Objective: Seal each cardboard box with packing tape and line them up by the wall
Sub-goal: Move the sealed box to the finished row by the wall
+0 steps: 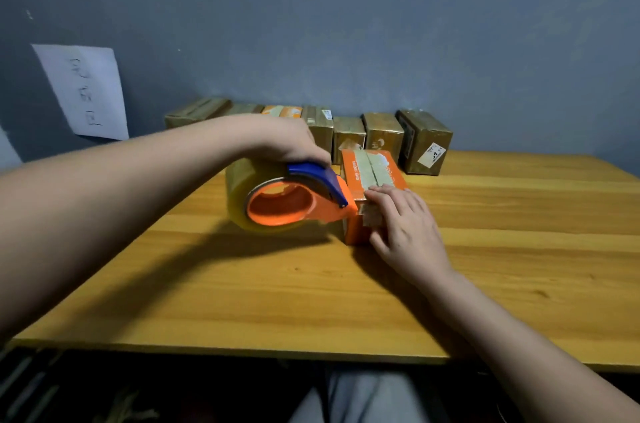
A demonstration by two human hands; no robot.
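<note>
Orange cardboard box (372, 187) sits mid-table on the wooden table (485, 249), clear tape running along its top seam, and we have both hands on the job. Our left hand (294, 142) curls over the blue handle of the tape dispenser (294, 203), its orange nose touching the box's near left corner. Our right hand (405, 225) lies flat, fingers straight, pressing the tape end down over the box's near edge. Behind, a row of taped boxes (381, 135) stands against the grey wall (346, 24), beside a paper sheet (85, 90).
</note>
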